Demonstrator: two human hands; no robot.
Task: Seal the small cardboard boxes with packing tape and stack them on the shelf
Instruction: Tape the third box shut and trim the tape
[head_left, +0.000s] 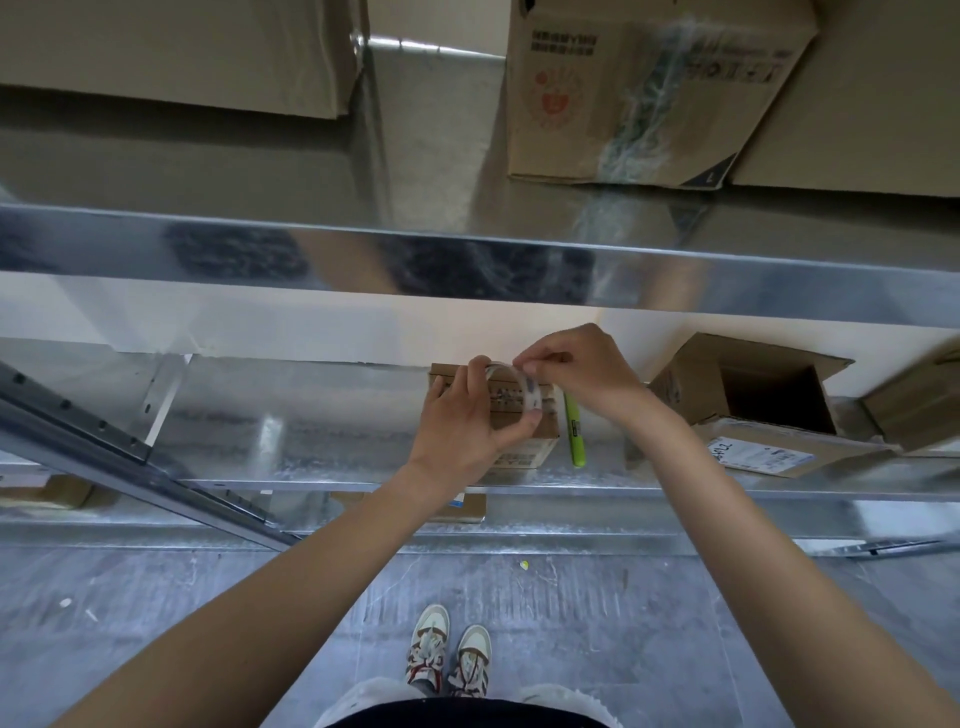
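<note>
A roll of clear packing tape (521, 391) is held just above a small closed cardboard box (524, 451) that sits on the metal shelf (291, 415). My left hand (467, 415) grips the roll from the left side, fingers curled around it. My right hand (576, 371) pinches the tape at the top of the roll with thumb and fingertips. Both hands hide much of the box's top.
A green utility knife (575, 431) lies right of the small box. An open cardboard box (753, 395) stands further right on a flat box with a label (774, 453). Large boxes (654, 98) fill the upper shelf (467, 265). Another small box (467, 506) lies on a lower level.
</note>
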